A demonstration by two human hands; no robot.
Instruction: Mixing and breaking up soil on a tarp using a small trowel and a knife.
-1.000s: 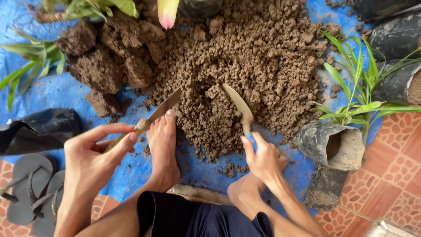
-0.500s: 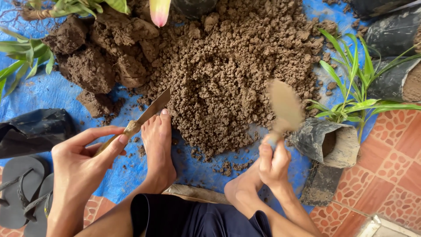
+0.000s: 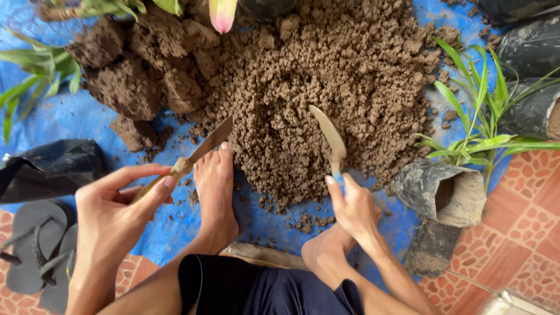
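On blue tarp (image 3: 70, 125) | left hand (image 3: 119, 201) grips 1 knife (image 3: 201, 150) | right hand (image 3: 353, 204) grips 1 trowel (image 3: 329, 137) | 1 soil heap (image 3: 326, 76)

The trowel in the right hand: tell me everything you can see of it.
The trowel has a narrow, pointed, tan blade dusted with soil, seen nearly edge-on, and a blue handle mostly hidden in the right hand. It points away from the person, its tip at or just into the near slope of the loose brown soil pile on the blue tarp. Only the right hand's fingers grip it. No soil load shows on the blade.
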